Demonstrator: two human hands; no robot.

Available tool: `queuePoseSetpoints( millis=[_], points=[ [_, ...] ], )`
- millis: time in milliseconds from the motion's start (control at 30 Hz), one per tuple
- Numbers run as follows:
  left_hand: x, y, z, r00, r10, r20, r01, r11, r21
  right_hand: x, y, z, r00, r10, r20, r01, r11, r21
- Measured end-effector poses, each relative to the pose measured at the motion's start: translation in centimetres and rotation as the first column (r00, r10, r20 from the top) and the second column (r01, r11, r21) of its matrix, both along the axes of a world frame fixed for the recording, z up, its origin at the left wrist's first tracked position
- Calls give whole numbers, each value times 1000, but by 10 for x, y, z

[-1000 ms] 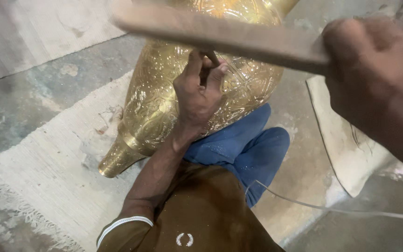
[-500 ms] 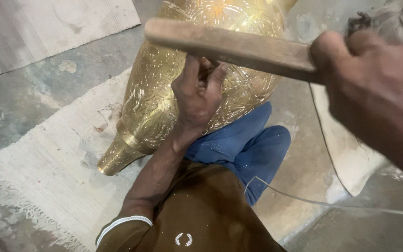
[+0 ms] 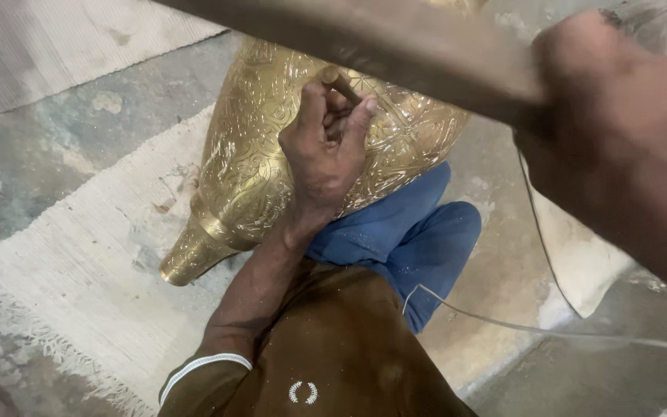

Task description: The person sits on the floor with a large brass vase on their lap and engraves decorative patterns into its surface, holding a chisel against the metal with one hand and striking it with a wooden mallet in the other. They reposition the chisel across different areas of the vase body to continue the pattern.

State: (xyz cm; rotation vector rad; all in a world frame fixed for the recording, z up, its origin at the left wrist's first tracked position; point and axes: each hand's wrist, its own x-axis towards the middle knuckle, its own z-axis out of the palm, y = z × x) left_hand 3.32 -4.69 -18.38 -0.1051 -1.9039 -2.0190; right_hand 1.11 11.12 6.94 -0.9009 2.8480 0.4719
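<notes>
A large engraved brass vase point(image 3: 256, 162) lies on its side across my lap, its narrow foot pointing down-left onto a pale rug. My left hand point(image 3: 326, 147) rests on the vase's belly, fingers closed around a small metal chisel point(image 3: 339, 80) set against the brass. My right hand point(image 3: 619, 131), close to the camera and blurred, grips a wooden mallet handle point(image 3: 380, 38) that stretches leftwards across the top of the view, above the chisel.
A cream woven rug point(image 3: 79, 262) with a fringed edge lies under the vase on a grey concrete floor point(image 3: 32, 162). My blue trouser leg point(image 3: 403, 232) props the vase. A thin white cable point(image 3: 534, 328) runs across at the right. Another pale mat point(image 3: 55, 46) lies top left.
My right hand and the wooden handle have moved up and nearer the camera, now blurred across the top. My left hand stays on the vase with the chisel.
</notes>
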Motion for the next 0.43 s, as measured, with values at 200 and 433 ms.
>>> queuePoseSetpoints(
  millis=[200,433],
  points=[
    [-4,2,2,999,5,-32,-6,1000,-19,-2,5,0,1000,-20,-11,20,999,27],
    [-2,4,1,997,34,-70,-36,999,-15,-3,-6,6,1000,-26,-10,27,988,153]
  ],
)
